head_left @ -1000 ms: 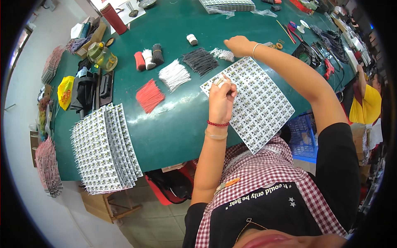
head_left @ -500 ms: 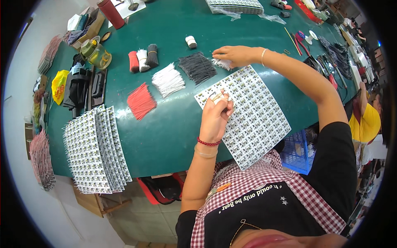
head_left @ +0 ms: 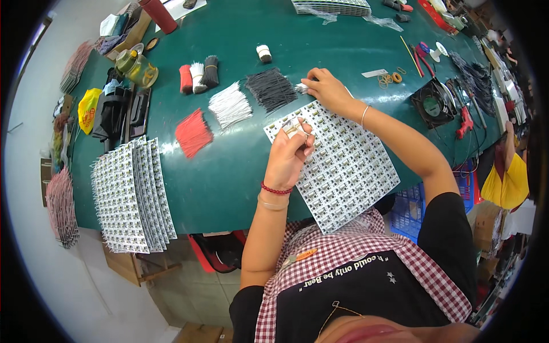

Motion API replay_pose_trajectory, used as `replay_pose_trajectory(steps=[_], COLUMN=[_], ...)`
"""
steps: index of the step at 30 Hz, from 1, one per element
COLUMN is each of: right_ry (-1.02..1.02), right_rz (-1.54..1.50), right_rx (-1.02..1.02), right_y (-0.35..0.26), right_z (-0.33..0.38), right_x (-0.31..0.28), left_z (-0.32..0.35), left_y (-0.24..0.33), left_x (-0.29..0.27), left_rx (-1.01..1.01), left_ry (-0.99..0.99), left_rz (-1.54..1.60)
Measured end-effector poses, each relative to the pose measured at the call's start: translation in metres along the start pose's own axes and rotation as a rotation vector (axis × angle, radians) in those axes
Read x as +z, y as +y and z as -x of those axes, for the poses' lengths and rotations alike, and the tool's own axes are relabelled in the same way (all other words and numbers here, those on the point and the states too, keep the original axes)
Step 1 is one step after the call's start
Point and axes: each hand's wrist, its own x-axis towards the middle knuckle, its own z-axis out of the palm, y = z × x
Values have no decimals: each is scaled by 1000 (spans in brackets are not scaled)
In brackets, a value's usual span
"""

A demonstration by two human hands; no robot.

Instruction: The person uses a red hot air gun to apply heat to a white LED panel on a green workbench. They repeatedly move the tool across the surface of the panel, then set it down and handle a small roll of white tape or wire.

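Our left hand pinches a small part, perhaps wire, over the white gridded circuit panel at the tabletop's near edge; our right hand closes on white wires.

Left hand raised, fingers pinched together, forearm upright; right hand stretched forward, fingers curled, palm down

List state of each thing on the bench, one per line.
Left hand: fingers pinched on a small piece over the circuit board panel.
Right hand: resting at the panel's far corner.
Circuit board panel: flat, near edge overhanging the green table.
Stack of panels: fanned, overhanging the table edge.
Red wires, white wires, black wires: loose piles, apart.
Small fan: lying flat.
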Motion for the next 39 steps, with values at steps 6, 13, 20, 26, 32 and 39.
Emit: replay_pose_trajectory(steps=[6, 13, 20, 26, 32, 39], right_ry=[-7, -1, 10, 47, 81, 211], right_rz=[43, 61, 132, 134, 105, -337], right_rx=[-75, -251, -263, -179, -163, -134], right_y=[4, 17, 24, 32, 26, -7], right_z=[2, -2, -9, -4, 2, 16], right_x=[-5, -8, -9, -8, -5, -33], left_z=[-2, -6, -6, -8, -4, -9], left_y=[-1, -3, -5, -6, -5, -9], left_x=[-2, -6, -9, -8, 6, -12], left_rx=[7, -17, -10, -19, -2, 22], left_ry=[-55, -49, -19, -49, 56, -91], left_rz=[-30, -30, -61, -60, -154, -87])
